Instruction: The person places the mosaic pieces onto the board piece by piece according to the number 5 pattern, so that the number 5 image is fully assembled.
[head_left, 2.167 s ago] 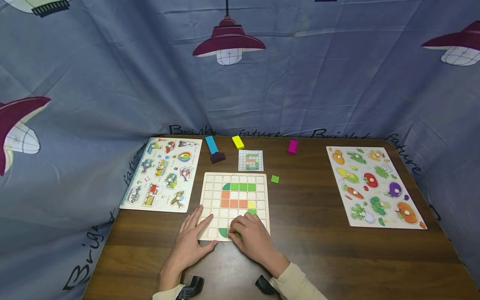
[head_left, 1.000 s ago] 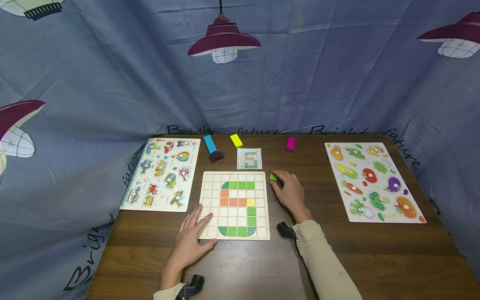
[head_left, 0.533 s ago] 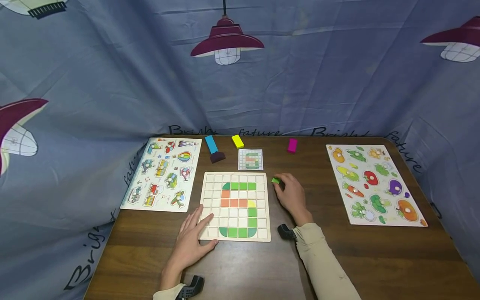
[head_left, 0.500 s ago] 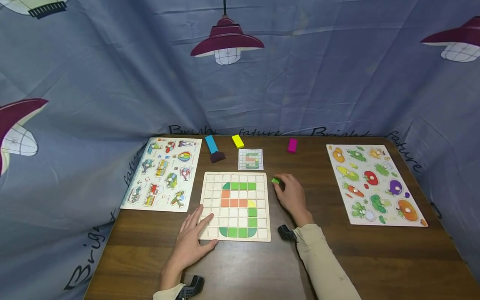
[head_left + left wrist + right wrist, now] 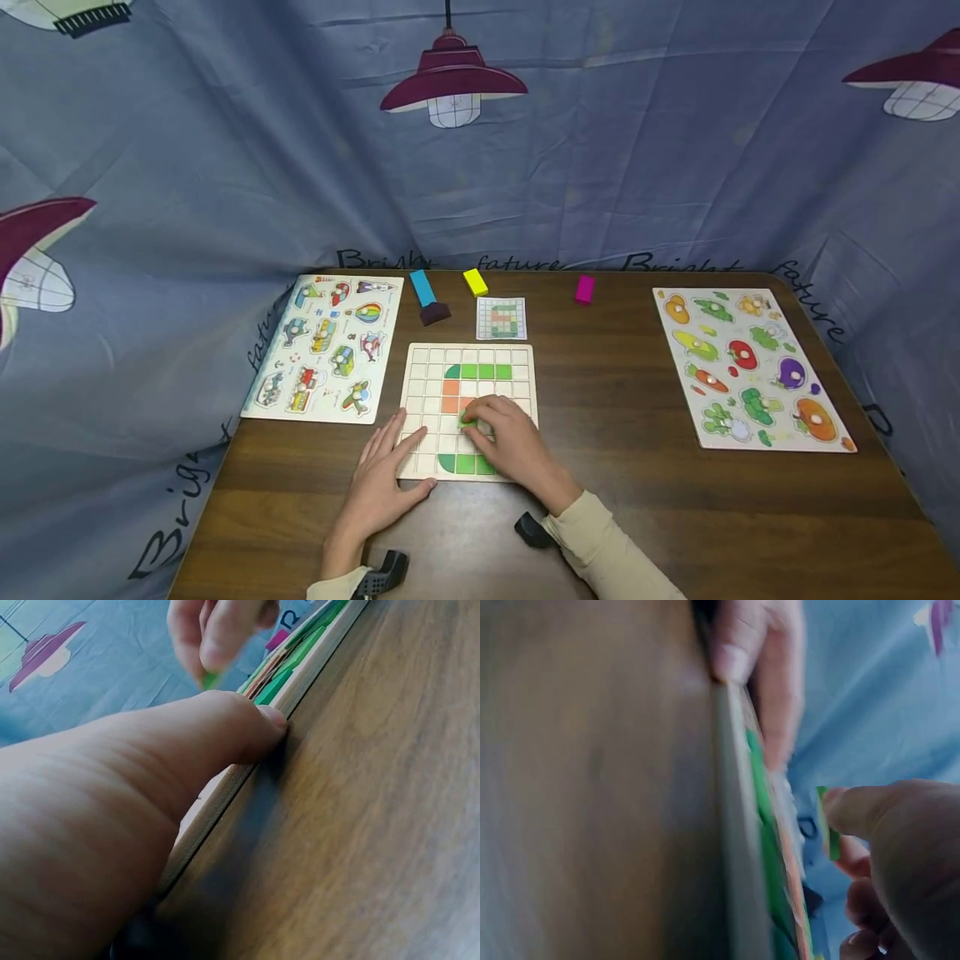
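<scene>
My right hand (image 5: 510,442) pinches a small green square tile (image 5: 829,825) between thumb and fingers, over the middle of a white gridded board (image 5: 420,392). In the right wrist view the tile stands on edge, apart from the board. With fingers spread, my left hand (image 5: 382,471) rests on the board's near left corner, its thumb (image 5: 247,724) along the front edge. Green tiles (image 5: 486,372) form a row at the top of the grid, orange tiles (image 5: 451,397) lie below, and more green tiles (image 5: 465,464) line the bottom. My right hand hides part of the grid.
Behind the board lies a small pattern card (image 5: 501,319). Blue (image 5: 422,287), dark brown (image 5: 435,313), yellow (image 5: 476,282) and magenta blocks (image 5: 584,289) lie along the table's far side. A vehicle puzzle board (image 5: 322,350) is at left, a vegetable puzzle board (image 5: 750,367) at right.
My right hand has taken the green tile from the table right of the board and carried it left over the grid. Earlier it left the bottom row. My left hand stays in place.
</scene>
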Motion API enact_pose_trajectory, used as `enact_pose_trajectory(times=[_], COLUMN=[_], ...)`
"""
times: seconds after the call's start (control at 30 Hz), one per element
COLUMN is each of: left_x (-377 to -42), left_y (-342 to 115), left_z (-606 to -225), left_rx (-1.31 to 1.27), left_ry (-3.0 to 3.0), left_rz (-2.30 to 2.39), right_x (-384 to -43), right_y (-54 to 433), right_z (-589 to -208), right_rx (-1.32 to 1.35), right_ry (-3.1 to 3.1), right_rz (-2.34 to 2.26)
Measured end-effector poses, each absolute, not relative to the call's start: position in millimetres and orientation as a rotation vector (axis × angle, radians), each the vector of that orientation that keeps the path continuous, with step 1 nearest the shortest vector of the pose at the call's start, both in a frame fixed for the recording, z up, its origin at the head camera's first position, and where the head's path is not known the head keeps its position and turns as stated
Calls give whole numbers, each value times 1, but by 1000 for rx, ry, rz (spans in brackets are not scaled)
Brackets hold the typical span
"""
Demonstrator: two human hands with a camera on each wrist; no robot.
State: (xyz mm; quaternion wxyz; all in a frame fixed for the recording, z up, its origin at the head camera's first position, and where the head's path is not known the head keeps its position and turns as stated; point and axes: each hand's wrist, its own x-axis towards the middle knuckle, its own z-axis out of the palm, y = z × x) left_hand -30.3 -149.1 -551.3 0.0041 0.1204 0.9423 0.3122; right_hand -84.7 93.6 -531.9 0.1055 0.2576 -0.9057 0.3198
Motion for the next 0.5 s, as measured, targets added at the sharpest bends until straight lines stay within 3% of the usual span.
enact_pose_trajectory(times=[0.13, 0.5], left_x=[-30, -30], left_y=[-150, -150], left_z=[-554, -554], left_rx=[378, 382], left_ry=[2937, 2941], left_rz=[984, 987], right_x=[-75, -70], right_y=[73, 63], right_z=[-535, -532], right_rx=[896, 909], right_ry=[-2736, -2813], right_rz=[818, 741])
